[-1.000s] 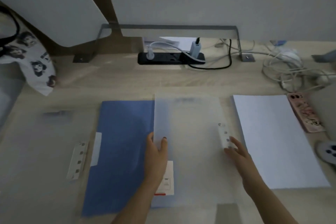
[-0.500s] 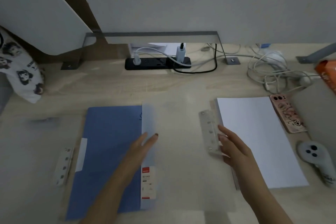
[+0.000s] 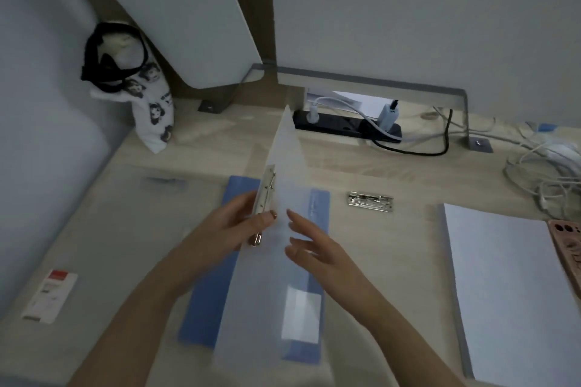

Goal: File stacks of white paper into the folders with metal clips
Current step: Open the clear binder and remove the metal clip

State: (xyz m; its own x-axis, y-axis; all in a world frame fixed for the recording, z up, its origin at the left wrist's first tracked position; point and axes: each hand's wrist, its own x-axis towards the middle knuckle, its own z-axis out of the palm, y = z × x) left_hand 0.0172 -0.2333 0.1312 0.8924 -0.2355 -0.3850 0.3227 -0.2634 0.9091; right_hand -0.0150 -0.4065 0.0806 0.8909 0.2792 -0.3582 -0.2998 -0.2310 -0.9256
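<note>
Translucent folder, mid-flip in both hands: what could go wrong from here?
1. The translucent folder stands raised over the blue folder, held only at its edge by the left hand near the clip; it could flop or slip.
2. The right hand lies flat against the sheet, not gripping, so it offers little control.
3. The loose clip lies close by on the desk and could get swept aside.

The translucent folder cover (image 3: 284, 185), flat on the desk a second ago, now stands raised at mid-frame, left hand (image 3: 232, 226) apparently gripping its metal clip (image 3: 265, 195) while right hand (image 3: 314, 248) has moved left onto it
</note>
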